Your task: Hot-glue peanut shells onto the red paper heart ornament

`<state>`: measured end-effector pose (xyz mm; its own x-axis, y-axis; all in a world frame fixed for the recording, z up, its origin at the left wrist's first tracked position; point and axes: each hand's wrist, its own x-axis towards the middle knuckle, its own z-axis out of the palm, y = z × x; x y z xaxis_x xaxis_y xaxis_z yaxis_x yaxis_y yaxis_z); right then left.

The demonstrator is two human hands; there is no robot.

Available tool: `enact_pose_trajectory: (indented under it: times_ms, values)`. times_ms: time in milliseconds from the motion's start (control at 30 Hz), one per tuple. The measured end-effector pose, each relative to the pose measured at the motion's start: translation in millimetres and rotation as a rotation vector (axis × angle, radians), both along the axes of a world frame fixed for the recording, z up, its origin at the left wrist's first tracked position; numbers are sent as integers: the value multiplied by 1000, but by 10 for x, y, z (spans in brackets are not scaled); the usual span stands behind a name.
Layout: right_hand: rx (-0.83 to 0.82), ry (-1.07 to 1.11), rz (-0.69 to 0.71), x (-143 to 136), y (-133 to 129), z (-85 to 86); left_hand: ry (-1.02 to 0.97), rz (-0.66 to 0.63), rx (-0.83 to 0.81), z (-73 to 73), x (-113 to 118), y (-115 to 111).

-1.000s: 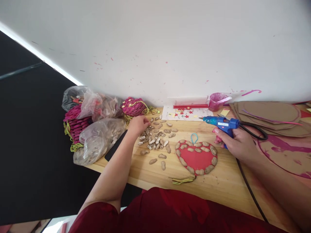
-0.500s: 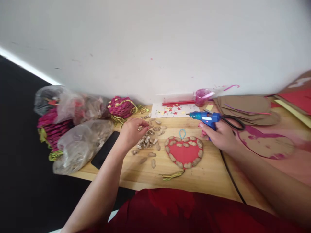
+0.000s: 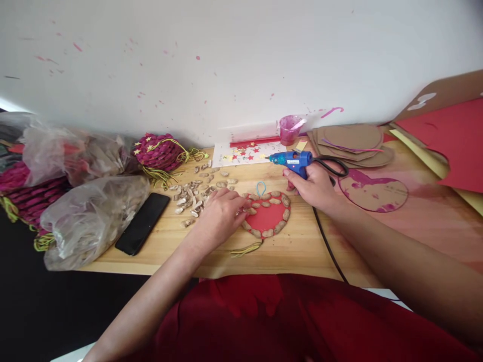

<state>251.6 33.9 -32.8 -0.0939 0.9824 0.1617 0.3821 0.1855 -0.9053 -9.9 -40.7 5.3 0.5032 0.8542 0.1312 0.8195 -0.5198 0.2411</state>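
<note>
My left hand is closed in a pinch at the left side of a red heart, its fingertips on a peanut just inside the border. Peanuts edge the heart, and a short second row lies below its top. A blue loop stands at the top and a yellow-green tassel trails from the bottom point. In my right hand is a blue glue gun, held above the heart's right side with its nozzle pointing left. Loose peanuts lie beyond my left hand.
Left are a black phone, a plastic bag and a magenta woven piece. Behind lie paper with stars and a pink-stained cup. Cardboard shapes sit right; the gun's black cord runs to the front edge.
My left hand has moved from the loose peanuts to the heart's left side. The glue gun stays in my right hand. The view has shifted right and the phone shows more fully.
</note>
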Motion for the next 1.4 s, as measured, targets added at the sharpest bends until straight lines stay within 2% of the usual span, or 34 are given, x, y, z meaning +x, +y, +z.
enact_pose_trajectory:
  times_ms: [433, 700, 867, 967, 1167, 1333, 1400]
  values:
    - [-9, -23, -34, -3, -15, 4, 28, -21, -10, -31, 24, -18]
    - [-15, 6, -23, -19, -14, 8, -55, 39, 47, 67, -113, -3]
    - [-16, 3, -17, -18, -10, 3, -85, 27, 85, 47, -144, -15]
    - [-20, 6, -22, -13, -4, -13, -123, 40, 103, 87, -180, -20]
    - [-19, 19, -13, 5, 11, -61, -53, 215, 214, 263, -524, 45]
    - [-25, 23, -2, -2, 4, -37, -86, 352, 338, 250, -844, 106]
    - [-43, 49, -6, -10, -4, -16, -83, 411, 326, 260, -914, 116]
